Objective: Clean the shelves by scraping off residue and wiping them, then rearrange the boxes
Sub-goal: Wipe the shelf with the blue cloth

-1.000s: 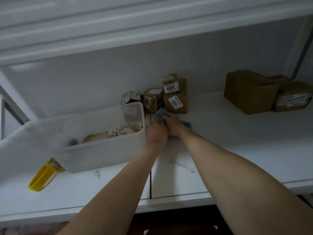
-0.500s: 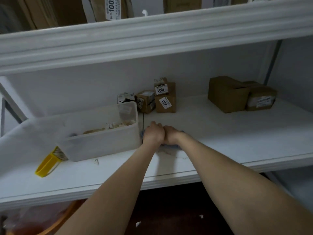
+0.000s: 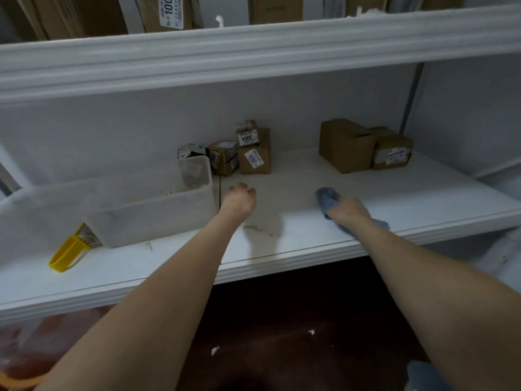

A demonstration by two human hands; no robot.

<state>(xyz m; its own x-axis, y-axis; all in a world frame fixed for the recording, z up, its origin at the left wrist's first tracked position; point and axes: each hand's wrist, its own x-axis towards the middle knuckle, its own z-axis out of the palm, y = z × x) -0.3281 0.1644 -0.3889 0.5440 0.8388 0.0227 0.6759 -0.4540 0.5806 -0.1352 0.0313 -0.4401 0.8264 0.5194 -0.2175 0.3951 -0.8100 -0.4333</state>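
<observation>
Shelf (image 3: 423, 198): white, with the task's things on it.
Right hand (image 3: 348, 210): the fingers are closed round a blue cloth (image 3: 327, 198), which is pressed to the shelf right of middle, near the front edge.
Left hand (image 3: 238, 200): set on the shelf just beside the tub (image 3: 158, 213); the fingers are curled and nothing is seen in them.
Residue (image 3: 262, 229): a brownish smear is seen between the hands, towards the front edge.
Scraper (image 3: 67, 253): yellow, lying against the tub's front left corner.
Middle boxes (image 3: 253, 155): a labelled cluster at the back.
Right boxes (image 3: 363, 146): two at the back, beyond the cloth.
Stage: wiping is judged under way; the boxes are not yet rearranged.
Risks: the smear could be missed, as the cloth is apart from it. If dried, it may only be spread unless scraped. The right boxes could be knocked by a wide sweep.
</observation>
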